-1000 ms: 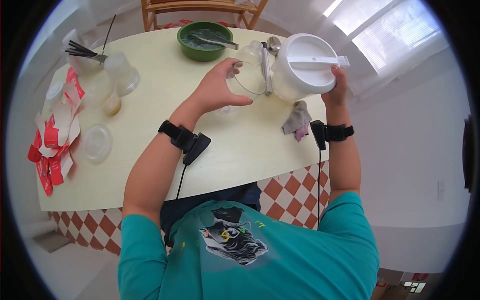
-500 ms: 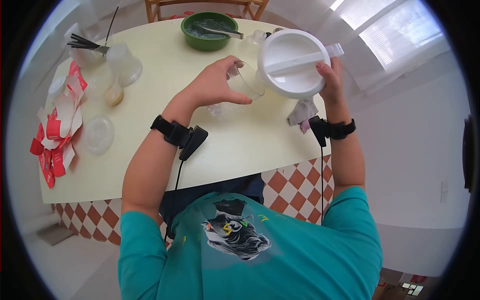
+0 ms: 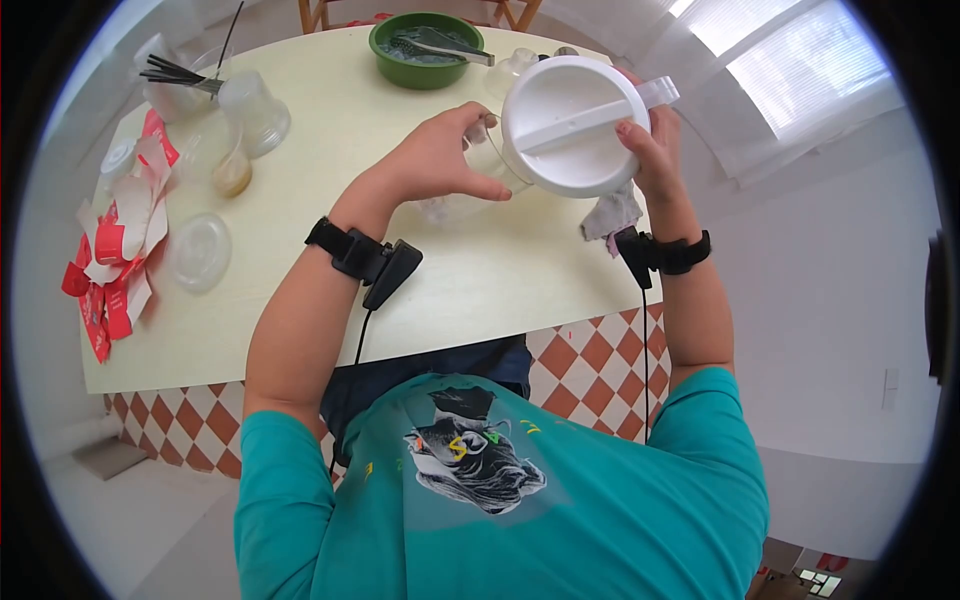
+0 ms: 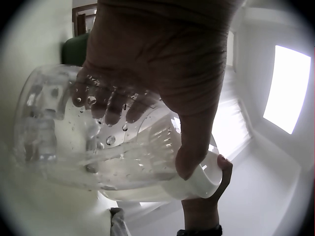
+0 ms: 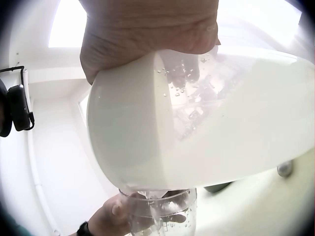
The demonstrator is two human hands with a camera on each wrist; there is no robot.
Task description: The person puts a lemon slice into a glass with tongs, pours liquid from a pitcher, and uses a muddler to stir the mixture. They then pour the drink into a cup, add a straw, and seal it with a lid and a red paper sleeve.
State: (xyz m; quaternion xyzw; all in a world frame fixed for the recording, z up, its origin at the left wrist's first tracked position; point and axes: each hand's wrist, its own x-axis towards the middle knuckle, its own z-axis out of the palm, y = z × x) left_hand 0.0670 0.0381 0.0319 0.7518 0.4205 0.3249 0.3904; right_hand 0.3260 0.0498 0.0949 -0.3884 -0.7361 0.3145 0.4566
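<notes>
My left hand (image 3: 425,160) grips a clear drinking glass (image 4: 110,152), fingers on one side and thumb on the other. Water drops dot the glass, which lies tipped sideways in the left wrist view. In my right hand (image 3: 655,155) is a pitcher (image 5: 128,128) of pale translucent plastic with a white lid (image 3: 565,95), held close to its handle (image 3: 658,92). The pitcher is tilted toward the left. Its lidded end overlaps the mouth of the glass, and pale, cloudy liquid shows inside the pitcher in the right wrist view.
A green basin (image 3: 420,75) with tongs (image 3: 455,50) stands at the back. A grey cloth (image 3: 612,212) lies under my right arm. At left are torn red-white packaging (image 3: 110,240), a round plastic lid (image 3: 200,252), plastic cups (image 3: 255,110) and black straws (image 3: 175,75).
The pitcher has moved left to the glass and tilted, its lid turning more toward me. The left hand keeps its hold on the glass and has barely moved.
</notes>
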